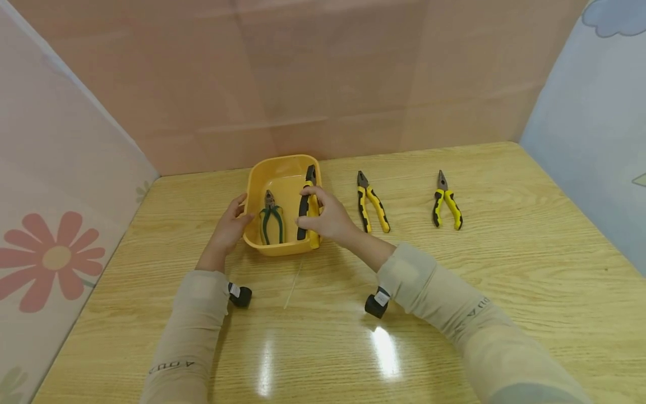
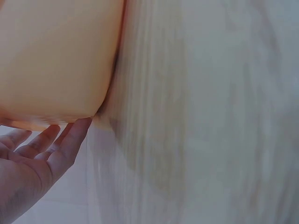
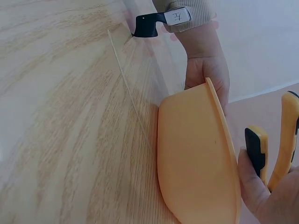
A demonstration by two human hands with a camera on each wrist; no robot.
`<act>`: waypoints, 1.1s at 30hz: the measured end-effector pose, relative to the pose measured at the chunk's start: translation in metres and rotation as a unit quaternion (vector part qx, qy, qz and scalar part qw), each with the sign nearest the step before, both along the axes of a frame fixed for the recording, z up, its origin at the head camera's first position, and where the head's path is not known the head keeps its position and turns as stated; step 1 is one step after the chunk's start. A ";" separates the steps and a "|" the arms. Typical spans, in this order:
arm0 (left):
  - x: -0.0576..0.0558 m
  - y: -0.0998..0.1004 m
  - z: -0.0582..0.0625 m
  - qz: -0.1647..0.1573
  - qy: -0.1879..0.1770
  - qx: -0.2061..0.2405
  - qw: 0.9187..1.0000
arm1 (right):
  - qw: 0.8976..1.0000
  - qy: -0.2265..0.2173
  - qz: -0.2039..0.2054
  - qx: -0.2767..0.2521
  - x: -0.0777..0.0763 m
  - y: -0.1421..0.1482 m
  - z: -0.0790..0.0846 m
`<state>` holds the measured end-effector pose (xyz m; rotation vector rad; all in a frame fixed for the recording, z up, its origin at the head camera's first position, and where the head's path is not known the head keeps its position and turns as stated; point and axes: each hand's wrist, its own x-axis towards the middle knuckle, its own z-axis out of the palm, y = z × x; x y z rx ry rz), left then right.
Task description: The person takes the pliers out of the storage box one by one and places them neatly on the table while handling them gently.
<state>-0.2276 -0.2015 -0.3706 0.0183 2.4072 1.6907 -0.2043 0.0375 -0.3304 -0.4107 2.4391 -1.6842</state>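
Note:
A yellow plastic basin (image 1: 282, 249) stands on the table, with green-handled pliers (image 1: 264, 229) lying inside on the left. My left hand (image 1: 229, 227) holds the basin's left side, thumb at the rim and fingers against the outer wall; the left wrist view shows the fingers (image 2: 74, 137) touching that wall. My right hand (image 1: 330, 216) grips pliers with black-and-yellow handles (image 1: 303, 210) over the basin's right rim, jaws pointing away from me. In the right wrist view the handle ends (image 3: 256, 147) stick up above the rim.
To the right of the basin lie two more black-and-yellow pliers, one nearer (image 1: 372, 202) and one farther right (image 1: 446, 202). A thin pale strip (image 1: 293, 285) lies in front of the basin. Walls stand behind and at both sides.

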 end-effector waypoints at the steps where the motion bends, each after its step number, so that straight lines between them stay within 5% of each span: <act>1: 0.000 0.000 0.000 0.000 0.001 0.000 1.000 | 1.000 -0.003 0.000 -0.001 0.001 0.000 0.000; 33: 0.002 -0.001 0.002 0.003 -0.013 0.013 1.000 | 1.000 -0.024 -0.003 0.005 0.012 0.024 0.000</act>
